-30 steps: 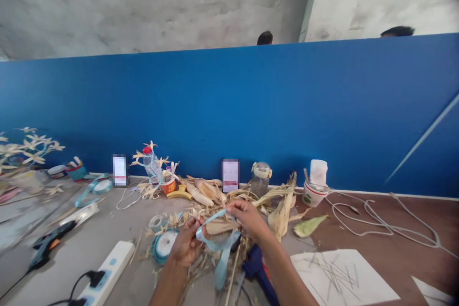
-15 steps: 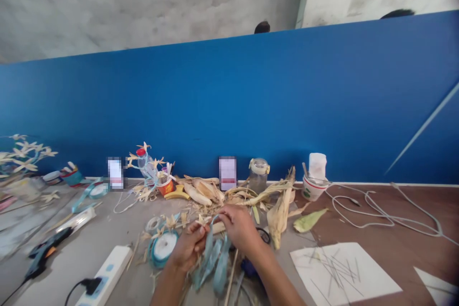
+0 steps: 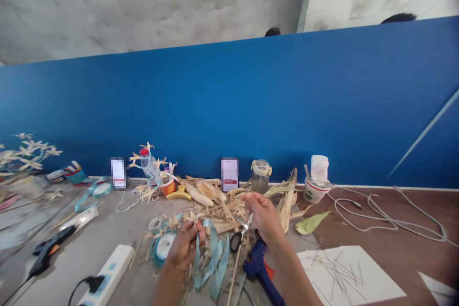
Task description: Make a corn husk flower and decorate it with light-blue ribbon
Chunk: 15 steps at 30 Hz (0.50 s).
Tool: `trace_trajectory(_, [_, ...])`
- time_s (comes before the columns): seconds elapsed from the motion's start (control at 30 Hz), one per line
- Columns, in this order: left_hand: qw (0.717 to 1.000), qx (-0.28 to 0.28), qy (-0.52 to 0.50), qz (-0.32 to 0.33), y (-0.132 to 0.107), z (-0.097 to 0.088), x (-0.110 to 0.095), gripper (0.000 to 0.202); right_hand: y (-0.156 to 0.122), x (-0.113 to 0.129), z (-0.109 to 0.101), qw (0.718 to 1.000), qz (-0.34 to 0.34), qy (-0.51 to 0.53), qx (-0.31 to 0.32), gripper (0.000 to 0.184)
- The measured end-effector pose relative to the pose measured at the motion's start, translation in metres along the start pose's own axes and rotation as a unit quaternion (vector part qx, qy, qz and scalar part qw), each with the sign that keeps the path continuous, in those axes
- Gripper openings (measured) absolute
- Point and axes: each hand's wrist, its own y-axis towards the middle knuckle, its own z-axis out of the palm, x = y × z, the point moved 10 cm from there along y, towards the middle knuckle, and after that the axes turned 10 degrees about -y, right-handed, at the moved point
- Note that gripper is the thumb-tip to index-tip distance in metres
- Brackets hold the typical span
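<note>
My left hand (image 3: 184,245) is closed in a pinch on a small pale corn-husk flower (image 3: 192,220) and light blue ribbon (image 3: 214,258). The ribbon hangs in loose loops to the right of those fingers. Apart from it, my right hand (image 3: 263,214) is raised over the husks with its fingers curled together; what they hold, if anything, is not visible. Partly opened scissors (image 3: 241,233) with black handles lie just left of and below it. A dark blue glue gun (image 3: 260,270) rests near my right forearm. The ribbon spool (image 3: 165,247) sits beside my left hand.
Corn husks (image 3: 201,193) and scraps cover the table's middle. At the back stand a phone (image 3: 229,174), a lidded jar (image 3: 260,177) and a paper cup (image 3: 315,191). A power strip (image 3: 111,272) and another glue gun (image 3: 53,248) lie left; thin wires on paper (image 3: 380,282), right.
My right hand has moved away from my left hand, to the right and slightly up, off the ribbon. The scissors and glue gun now show more fully. My left hand stays closed on the flower.
</note>
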Motion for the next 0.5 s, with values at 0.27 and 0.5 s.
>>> trace_trajectory(0.27, [0.999,0.0,-0.013,-0.038,0.005,0.0,0.013,0.035,-0.013,0.011,0.036,0.967,-0.091,-0.229,0.065,0.051])
trace_trajectory(0.5, [0.999,-0.005,-0.002,-0.032,0.004,0.002,0.014,0.033,-0.032,0.005,0.079,0.956,-0.087,-0.141,0.241,0.047])
